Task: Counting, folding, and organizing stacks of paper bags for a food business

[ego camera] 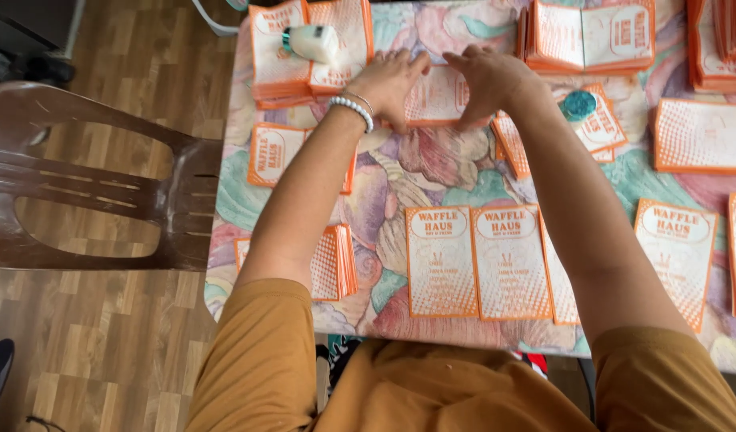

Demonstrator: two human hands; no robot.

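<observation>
Both hands, left hand [388, 80] and right hand [488, 80], pressed flat, fingers spread and released, on an orange-and-white paper bag [437, 98] lying on the worktop [432, 164].

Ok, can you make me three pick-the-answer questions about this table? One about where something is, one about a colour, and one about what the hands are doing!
1. Where is the white glue bottle?
A. on the chair
B. on a card stack at the table's far left
C. on the floor

2. What colour borders the paper cards?
A. orange
B. blue
C. black

3. What are the two hands doing?
A. hanging in the air
B. holding the chair
C. pressing down on one card

Answers: 1 B, it lies on top of the far left stack. 2 A, every card has an orange edge. 3 C, the left hand and right hand both rest flat on one card.
</observation>
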